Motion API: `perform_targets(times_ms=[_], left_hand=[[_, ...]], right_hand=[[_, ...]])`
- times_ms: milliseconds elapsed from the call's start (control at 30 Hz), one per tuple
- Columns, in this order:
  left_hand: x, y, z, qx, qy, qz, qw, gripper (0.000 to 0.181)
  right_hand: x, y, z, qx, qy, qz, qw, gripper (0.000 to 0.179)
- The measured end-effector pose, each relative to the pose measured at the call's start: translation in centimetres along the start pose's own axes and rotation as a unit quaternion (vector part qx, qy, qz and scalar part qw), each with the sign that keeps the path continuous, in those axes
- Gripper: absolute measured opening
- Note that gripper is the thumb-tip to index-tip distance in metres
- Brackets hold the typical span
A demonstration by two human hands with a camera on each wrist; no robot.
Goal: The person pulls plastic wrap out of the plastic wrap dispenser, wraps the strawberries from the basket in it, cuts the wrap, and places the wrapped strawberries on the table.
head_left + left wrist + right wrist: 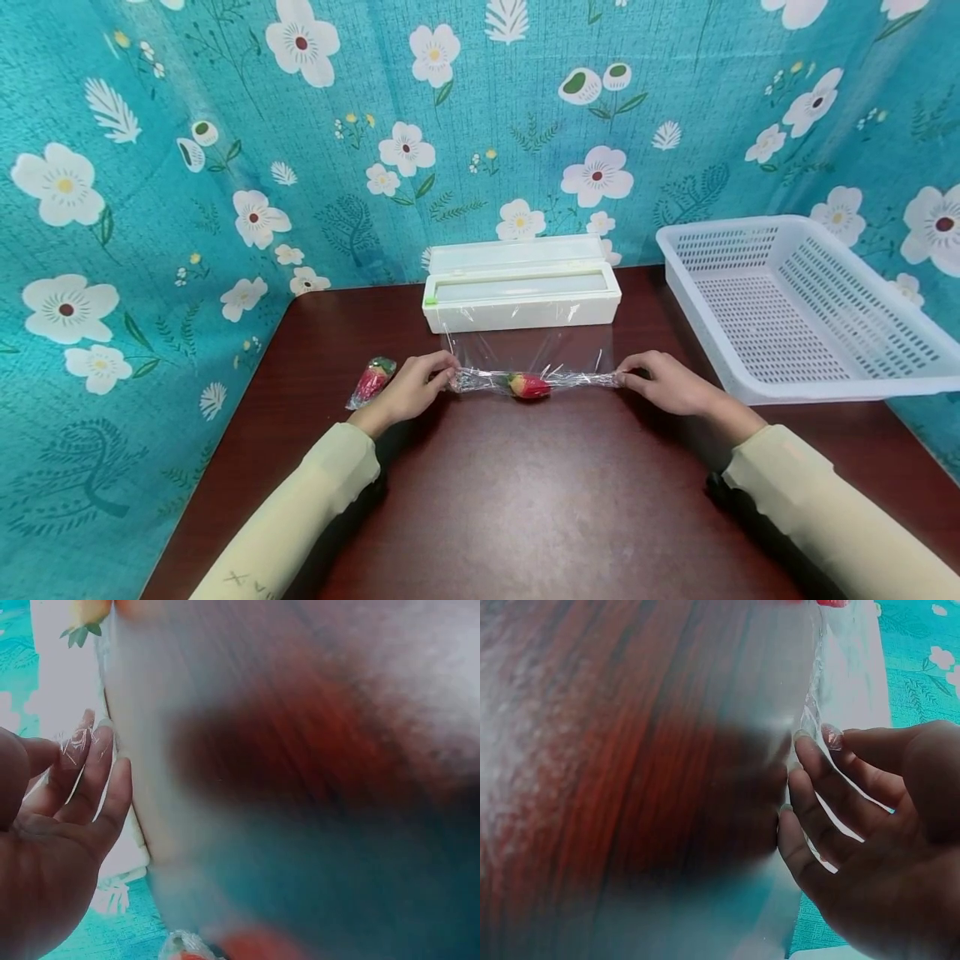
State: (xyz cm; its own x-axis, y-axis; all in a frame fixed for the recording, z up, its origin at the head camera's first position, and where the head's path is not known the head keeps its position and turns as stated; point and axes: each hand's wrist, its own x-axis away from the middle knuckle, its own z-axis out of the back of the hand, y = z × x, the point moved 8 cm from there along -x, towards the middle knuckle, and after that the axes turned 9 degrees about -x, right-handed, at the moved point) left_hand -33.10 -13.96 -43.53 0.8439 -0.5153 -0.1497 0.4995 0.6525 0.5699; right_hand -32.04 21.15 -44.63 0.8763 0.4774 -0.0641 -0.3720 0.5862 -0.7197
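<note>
A sheet of cling film (573,350) runs from the front of a white dispenser box (525,312) to my two hands. Its near edge is gathered into a crinkled strip. At the middle of that strip sits a red and yellow strawberry (530,386) with green leaves, film around it. My left hand (411,386) pinches the left end of the strip between thumb and fingers. The right end is pinched by my right hand (663,383), and its thumb and index finger (810,746) show on the film in the right wrist view.
Left of my left hand lies another strawberry (372,379) wrapped in film. A white plastic basket (817,389) stands on the right side of the dark wooden table (540,500). The dispenser's clear lid (517,252) is raised, close to the blue floral curtain (465,125).
</note>
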Motion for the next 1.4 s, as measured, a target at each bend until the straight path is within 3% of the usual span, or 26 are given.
perform_targets(times_ms=[200, 367, 533, 900, 967, 1167, 1200, 1400], left_hand=[[-0.5, -0.2, 0.0, -0.021, 0.012, 0.008, 0.9997, 0.013], [-1.0, -0.6, -0.1, -0.051, 0.017, 0.027, 0.9982, 0.015], [-1.3, -1.1, -0.4, -0.086, 0.014, 0.047, 0.9951, 0.015], [-1.5, -1.7, -1.2, -0.166, 0.008, 0.044, 0.9851, 0.014], [-1.6, -1.8, -1.1, -0.174, 0.007, 0.049, 0.9835, 0.012], [-1.8, -2.3, -1.0, -0.189, 0.005, 0.070, 0.9794, 0.008], [-1.8, -2.4, -1.0, -0.188, 0.004, 0.072, 0.9795, 0.008], [-1.9, -2.5, -0.5, -0.167, -0.001, 0.078, 0.9830, 0.011]], right_hand=[[-0.6, 0.2, -0.1, -0.035, -0.008, -0.010, 0.9993, 0.017], [-1.2, 0.4, -0.1, -0.048, -0.010, -0.050, 0.9975, 0.023], [-2.0, 0.7, -0.3, -0.036, -0.006, -0.088, 0.9955, 0.027], [-2.5, 1.2, -0.2, 0.031, 0.007, -0.122, 0.9921, 0.023], [-2.6, 1.8, -0.2, 0.034, 0.004, -0.120, 0.9921, 0.025], [-2.6, 2.0, -0.1, 0.061, -0.003, -0.171, 0.9834, 0.026], [-2.5, 1.6, -0.1, 0.066, -0.005, -0.191, 0.9793, 0.026], [-2.5, 1.6, 0.1, 0.077, 0.005, -0.209, 0.9749, 0.022]])
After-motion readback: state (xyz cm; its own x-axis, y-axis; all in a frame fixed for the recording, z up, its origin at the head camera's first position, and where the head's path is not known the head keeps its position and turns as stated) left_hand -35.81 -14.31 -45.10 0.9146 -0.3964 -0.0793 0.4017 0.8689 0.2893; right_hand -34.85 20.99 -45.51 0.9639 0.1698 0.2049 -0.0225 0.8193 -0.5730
